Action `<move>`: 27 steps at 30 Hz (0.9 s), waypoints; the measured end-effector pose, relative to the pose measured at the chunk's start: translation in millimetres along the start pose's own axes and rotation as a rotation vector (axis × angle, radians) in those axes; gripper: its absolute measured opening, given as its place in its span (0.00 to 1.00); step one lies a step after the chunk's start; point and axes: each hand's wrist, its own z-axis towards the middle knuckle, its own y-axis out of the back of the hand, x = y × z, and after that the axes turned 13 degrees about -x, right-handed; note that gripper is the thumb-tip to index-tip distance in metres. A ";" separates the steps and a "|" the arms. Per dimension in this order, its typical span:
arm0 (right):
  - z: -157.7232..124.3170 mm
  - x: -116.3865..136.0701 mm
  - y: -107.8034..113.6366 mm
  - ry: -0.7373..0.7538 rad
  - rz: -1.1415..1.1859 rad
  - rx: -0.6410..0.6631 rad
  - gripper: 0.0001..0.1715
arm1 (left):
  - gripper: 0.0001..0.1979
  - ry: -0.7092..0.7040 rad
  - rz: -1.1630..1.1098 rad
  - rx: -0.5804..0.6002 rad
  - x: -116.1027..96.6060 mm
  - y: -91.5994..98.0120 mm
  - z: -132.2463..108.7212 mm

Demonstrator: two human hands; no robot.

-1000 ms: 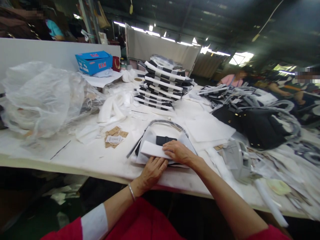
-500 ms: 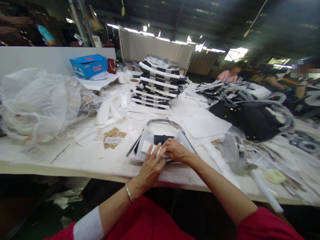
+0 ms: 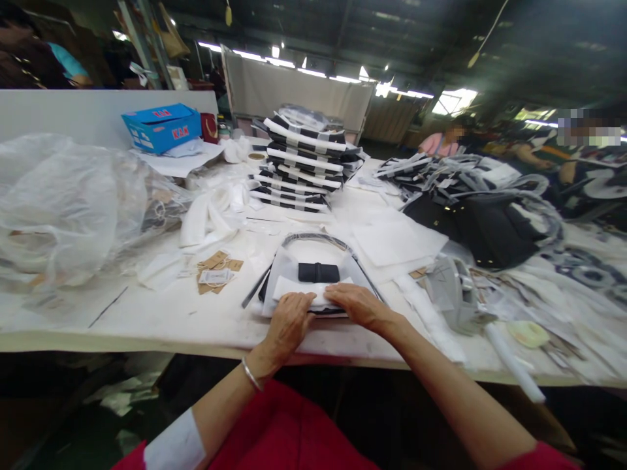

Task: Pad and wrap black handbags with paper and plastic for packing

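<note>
A handbag (image 3: 275, 269), covered by pale wrapping, lies flat near the table's front edge, its wrapped handle (image 3: 313, 236) arching away from me. On its middle is a small black strap piece (image 3: 318, 272). A white padding strip (image 3: 296, 285) is laid across the near part of the bag. My left hand (image 3: 292, 318) is curled over the strip's near edge at the left, fingers together. On the right, my right hand (image 3: 356, 304) grips the same strip, fingertips pointing toward the left hand. Both thumbs are mostly hidden.
Paper tags (image 3: 215, 274) lie left of the bag. Behind it rises a stack of wrapped black bags (image 3: 298, 166). A tape dispenser (image 3: 453, 294) and more black bags (image 3: 482, 225) are at right. Clear plastic (image 3: 73, 202) and a blue box (image 3: 161, 127) occupy the left. Co-workers sit beyond.
My hands have drawn apart and moved toward the bag's near edge, uncovering the whole black strap piece. The white strip now shows folded across the near side. The view has shifted slightly.
</note>
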 end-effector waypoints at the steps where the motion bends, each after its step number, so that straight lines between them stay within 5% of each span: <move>1: -1.7 -0.1 -2.2 -0.017 0.011 -0.013 0.20 | 0.18 0.003 0.026 0.046 -1.5 2.3 3.1; 7: -6.2 8.0 -2.3 -0.040 -0.003 -0.013 0.28 | 0.18 -0.100 0.174 0.238 -10.0 10.3 14.9; 14: -22.0 20.1 -11.8 -0.025 -0.071 0.030 0.53 | 0.21 -0.211 0.188 0.052 -9.2 -7.0 -4.9; 27: -24.1 30.7 -23.6 0.009 -0.338 0.035 0.39 | 0.20 -0.331 0.369 0.074 -10.0 -15.2 -17.2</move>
